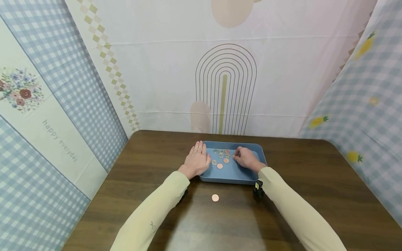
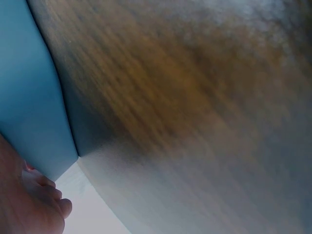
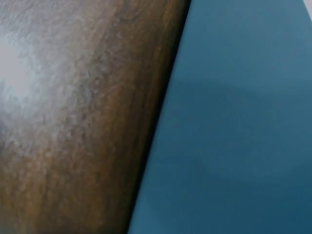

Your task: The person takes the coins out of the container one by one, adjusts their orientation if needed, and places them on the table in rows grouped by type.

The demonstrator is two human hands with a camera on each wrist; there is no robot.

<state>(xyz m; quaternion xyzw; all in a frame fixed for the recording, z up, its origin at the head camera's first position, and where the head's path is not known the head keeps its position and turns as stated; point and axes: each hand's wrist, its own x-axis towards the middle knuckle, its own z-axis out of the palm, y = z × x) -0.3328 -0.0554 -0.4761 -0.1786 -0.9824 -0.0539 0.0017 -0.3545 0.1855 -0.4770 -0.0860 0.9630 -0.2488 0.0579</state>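
Left hand [image 1: 197, 159] lies flat, fingers straight, grip holding nothing, pressed against the left wall of the shallow blue plastic tray [image 1: 249, 147] on the dark brown wooden table [image 1: 314, 181]. A cluster of small silver and copper coins [image 1: 221, 155] sits inside the tray. Right hand [image 1: 246, 158] is inside too, fingers curled beside the coins; can't tell if that grip holds one. A lone copper coin [image 1: 215, 198] lies on the table in front of the tray.

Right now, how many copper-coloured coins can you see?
3. One copper coin lies alone on the table before the blue tray. Two lie inside the tray. The right hand may hide more.
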